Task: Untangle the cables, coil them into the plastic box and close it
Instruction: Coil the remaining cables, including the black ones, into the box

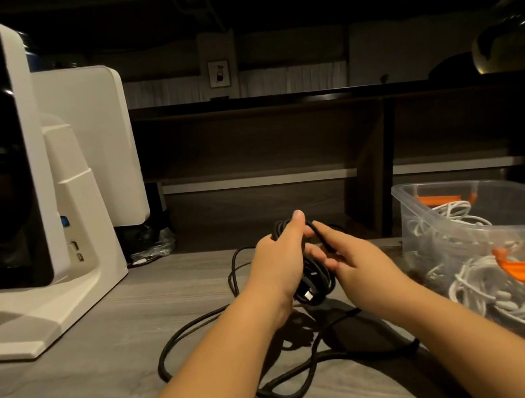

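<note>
1. Head view shows your left hand (281, 258) wrapped around a coiled bundle of thin black cable (316, 280), thumb up and fingers curled through the loops, held just above the grey wood-grain table (77, 386).
2. Your right hand (355, 263) pinches a strand of that same cable near the top of the coil.
3. The cable's loose length trails over the table toward its near edge, beside a black oblong power brick (356, 332).
4. A clear plastic box with orange latches (439, 225) sits open at the table's right edge, holding coiled white cables (476, 281).
5. A white monitor stand (83, 235) occupies the far left corner.
</note>
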Tool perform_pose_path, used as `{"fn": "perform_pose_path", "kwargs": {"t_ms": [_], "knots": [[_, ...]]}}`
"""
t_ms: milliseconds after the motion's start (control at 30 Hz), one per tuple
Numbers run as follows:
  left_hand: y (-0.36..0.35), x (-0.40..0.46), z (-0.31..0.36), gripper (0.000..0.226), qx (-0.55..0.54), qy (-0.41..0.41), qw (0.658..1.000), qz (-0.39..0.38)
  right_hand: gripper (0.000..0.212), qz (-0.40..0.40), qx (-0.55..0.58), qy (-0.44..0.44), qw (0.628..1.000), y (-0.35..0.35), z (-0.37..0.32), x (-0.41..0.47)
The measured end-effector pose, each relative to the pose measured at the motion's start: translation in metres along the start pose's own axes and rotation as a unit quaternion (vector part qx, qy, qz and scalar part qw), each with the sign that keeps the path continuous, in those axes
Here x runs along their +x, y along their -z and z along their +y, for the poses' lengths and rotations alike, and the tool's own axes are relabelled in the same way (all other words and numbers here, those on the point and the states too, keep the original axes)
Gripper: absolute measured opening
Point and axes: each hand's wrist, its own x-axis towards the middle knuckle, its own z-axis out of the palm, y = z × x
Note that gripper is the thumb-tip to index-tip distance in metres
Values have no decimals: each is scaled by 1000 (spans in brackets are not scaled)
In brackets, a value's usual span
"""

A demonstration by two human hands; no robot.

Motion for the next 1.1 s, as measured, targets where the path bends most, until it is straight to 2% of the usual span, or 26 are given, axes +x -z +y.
{"fn": "perform_pose_path", "kwargs": {"t_ms": [100, 200, 267, 400, 500, 567, 600, 633, 667, 733, 767, 833, 933, 1033, 1100], "knots": [[2, 3, 0, 42, 13, -1, 999, 32, 47, 7, 92, -55, 994, -6, 2, 2], [3, 0, 2, 51, -25, 3, 1000, 2, 29, -56, 73, -96, 991, -6, 0, -6], [1, -1, 4, 52, -85, -12, 996, -3, 25, -109, 57, -73, 990, -7, -4, -9], [6, -1, 15, 31, -254, -33, 966, 38, 13, -130, 146, -83, 977, -9, -3, -6], [15, 2, 21, 18, -314, -36, 947, 63, 15, -144, 311, -143, 928, -5, -4, -3], [21, 6, 26, 22, -364, -47, 927, 75, 15, -134, 409, -183, 884, 3, -5, -2], [25, 7, 29, 24, -382, -49, 919, 86, 14, -122, 431, -193, 873, 8, -2, -2], [29, 7, 31, 25, -391, -48, 913, 102, 13, -110, 424, -196, 877, 13, 1, -2], [32, 8, 31, 25, -395, -47, 910, 119, 14, -93, 371, -190, 904, 17, 4, -1], [39, 9, 30, 25, -381, -52, 911, 151, 26, -51, 177, -154, 971, 21, 8, -1], [41, 9, 29, 25, -353, -56, 918, 168, 28, -29, 103, -127, 986, 21, 9, 0], [45, 10, 28, 23, -237, -64, 946, 213, 21, -2, 33, -79, 996, 21, 11, 2], [51, 13, 24, 12, -55, -94, 965, 239, 10, -26, -100, -21, 994, 26, 11, 1], [52, 16, 18, 21, 66, -68, 977, 194, 11, -65, -159, 2, 985, 33, 12, -2], [48, 16, 15, 18, 157, -52, 976, 144, 16, -85, -163, 38, 982, 36, 13, -1]]}}
